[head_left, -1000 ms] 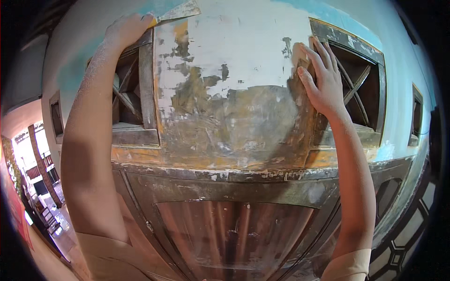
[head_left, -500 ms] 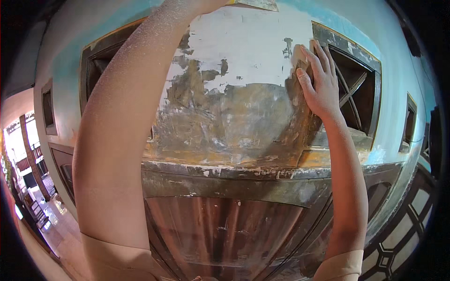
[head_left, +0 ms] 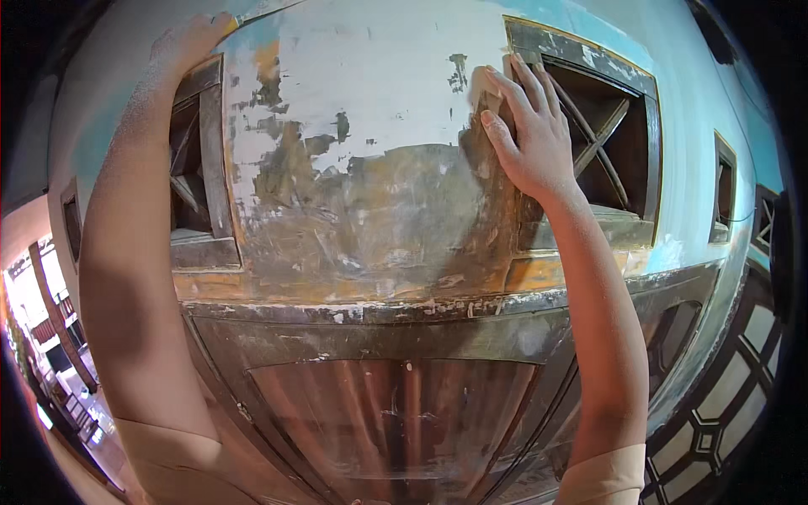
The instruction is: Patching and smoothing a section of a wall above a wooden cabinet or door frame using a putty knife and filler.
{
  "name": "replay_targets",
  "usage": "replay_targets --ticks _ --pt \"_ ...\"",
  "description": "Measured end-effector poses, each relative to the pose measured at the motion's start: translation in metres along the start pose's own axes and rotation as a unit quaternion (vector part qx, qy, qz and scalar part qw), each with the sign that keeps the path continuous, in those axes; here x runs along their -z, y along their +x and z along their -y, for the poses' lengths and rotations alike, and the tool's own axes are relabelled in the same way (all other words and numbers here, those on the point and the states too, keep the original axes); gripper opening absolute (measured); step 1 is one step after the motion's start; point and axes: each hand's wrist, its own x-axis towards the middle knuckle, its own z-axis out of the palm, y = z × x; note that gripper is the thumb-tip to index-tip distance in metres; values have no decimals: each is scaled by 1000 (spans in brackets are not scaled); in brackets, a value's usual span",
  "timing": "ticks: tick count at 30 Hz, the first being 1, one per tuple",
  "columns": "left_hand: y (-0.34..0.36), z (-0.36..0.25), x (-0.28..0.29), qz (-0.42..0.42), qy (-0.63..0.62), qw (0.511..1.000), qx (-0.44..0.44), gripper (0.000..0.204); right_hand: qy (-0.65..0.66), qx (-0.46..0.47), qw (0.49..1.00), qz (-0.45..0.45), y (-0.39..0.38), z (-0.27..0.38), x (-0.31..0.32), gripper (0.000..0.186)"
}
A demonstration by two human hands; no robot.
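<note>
High at the upper left, my left hand grips a scraper with a yellow handle. Its thin blade is seen nearly edge-on and points right against the wall. Pale dust coats that forearm. The wall's upper part is white, while its lower part shows patchy grey-brown with ragged borders. My right hand rests with fingers spread at the left edge of the right vent frame, holding nothing.
A second vent frame is partly behind my left arm. A chipped wooden ledge runs beneath, above a brown panelled door. Dark lattice work stands at lower right. A bright room with a tiled floor opens at far left.
My left hand and the scraper have moved left, from top centre to above the left vent. The view has shifted slightly; my right hand stays by the right vent frame.
</note>
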Motion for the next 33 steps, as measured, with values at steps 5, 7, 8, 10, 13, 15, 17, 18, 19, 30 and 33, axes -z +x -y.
replay_targets --ticks 5,7,8,10,13,15,17,18,19,30,33 --pt "12 -36 31 -70 -121 990 -24 33 -12 -3 1000 -3 -2 0 -3 55" --pt "25 -45 34 -104 -198 975 3 39 -4 -3 1000 -4 -1 4 -3 55" --pt "23 -62 48 -119 -239 963 15 43 2 -10 1000 2 -1 4 -2 55" --pt "13 -107 118 -28 -140 989 -28 37 -5 -14 1000 6 -6 -3 -4 55" --pt "1 -120 162 22 -4 996 -92 33 6 -13 1000 -3 -4 1 -1 54" --pt "1 -135 172 -11 -37 995 -95 36 16 -16 1000 -5 -5 2 -5 54" --pt "18 -157 162 -20 -193 981 0 43 4 -18 1000 5 -9 -4 -8 56" --pt "22 -169 166 -21 -202 979 -16 47 12 -24 1000 4 -12 -8 -6 57" --pt "23 -167 169 -20 -196 980 -26 51 35 -28 999 -4 -10 -4 -5 58" --pt "16 -144 131 -23 -206 978 -28 50 14 -30 999 18 -19 0 3 59" --pt "-6 -129 120 129 -195 972 -4 30 2 -15 1000 3 -22 -4 1 57"
